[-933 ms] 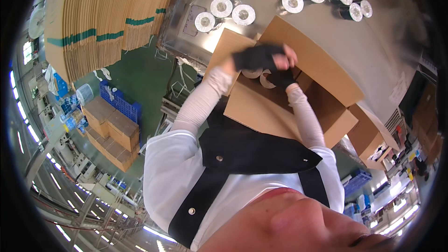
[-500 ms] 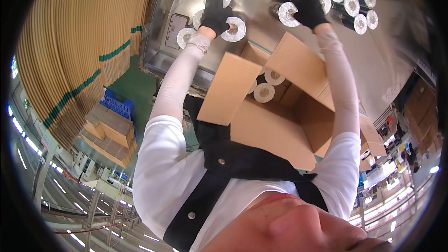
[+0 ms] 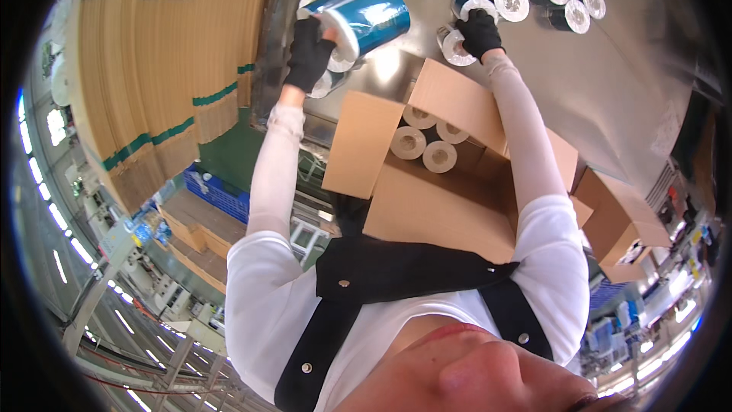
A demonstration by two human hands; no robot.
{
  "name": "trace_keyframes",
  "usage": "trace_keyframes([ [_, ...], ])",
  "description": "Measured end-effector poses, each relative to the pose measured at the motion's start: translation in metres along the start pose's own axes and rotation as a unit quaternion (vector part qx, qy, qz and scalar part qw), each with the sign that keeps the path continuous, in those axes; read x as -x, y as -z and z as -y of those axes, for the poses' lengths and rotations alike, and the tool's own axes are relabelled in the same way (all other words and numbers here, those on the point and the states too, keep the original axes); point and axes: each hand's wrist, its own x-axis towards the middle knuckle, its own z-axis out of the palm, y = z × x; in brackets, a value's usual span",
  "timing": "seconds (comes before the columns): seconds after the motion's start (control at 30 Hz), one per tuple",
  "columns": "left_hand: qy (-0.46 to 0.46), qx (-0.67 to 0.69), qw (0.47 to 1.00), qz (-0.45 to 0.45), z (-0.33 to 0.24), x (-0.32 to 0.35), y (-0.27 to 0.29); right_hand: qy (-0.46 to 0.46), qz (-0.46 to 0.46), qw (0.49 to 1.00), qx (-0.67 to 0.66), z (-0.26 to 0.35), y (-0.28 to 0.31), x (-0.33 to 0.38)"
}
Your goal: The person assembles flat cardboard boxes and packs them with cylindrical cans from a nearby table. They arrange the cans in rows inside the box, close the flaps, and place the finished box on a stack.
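Note:
My left hand (image 3: 309,53), in a black glove with bare fingertips showing, grips a blue-wrapped roll (image 3: 375,19) by its white end. That roll is tipped on its side above the metal table, over other standing rolls. My right hand (image 3: 480,33), also in a black glove, is closed at the rims of two rolls; the nearer white-ended roll (image 3: 456,49) leans slightly. Its fingertips are partly hidden. Between my forearms stands an open cardboard box (image 3: 435,206), its flaps spread, with several rolls (image 3: 439,156) upright in its far left corner.
More wrapped rolls (image 3: 512,3) stand in a group at the far side of the metal table (image 3: 587,76). Tall stacks of flat cardboard (image 3: 168,53) rise on the left. Another open box (image 3: 618,221) is at the right, and a blue pallet (image 3: 217,192) lies lower left.
My left hand has shifted left and tipped a blue-wrapped roll onto its side. My right hand has come nearer to the box, with a roll leaning under it. The view has shifted slightly.

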Motion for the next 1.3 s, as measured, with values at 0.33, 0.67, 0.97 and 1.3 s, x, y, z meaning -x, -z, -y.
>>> trace_keyframes([
  [0.33, -0.621, 0.075, 0.745, 0.232, -0.267, 0.202, -0.059, -0.060, -0.207, 0.908, -0.360, -0.038, 0.216, 0.203],
  [0.67, -0.393, -0.287, 0.764, 0.423, -0.178, 0.250, -0.249, 0.062, 0.021, 0.989, -0.135, 0.076, 0.203, 0.434],
  [0.97, -0.187, 0.259, 0.766, 0.557, -0.201, 0.160, -0.104, 0.034, 0.256, 0.964, -0.067, 0.079, 0.014, 0.348],
  [1.3, -0.095, -0.320, 0.941, 0.051, 0.055, 0.017, -0.016, -0.056, -0.114, 0.960, -0.249, -0.035, 0.168, 0.092],
])
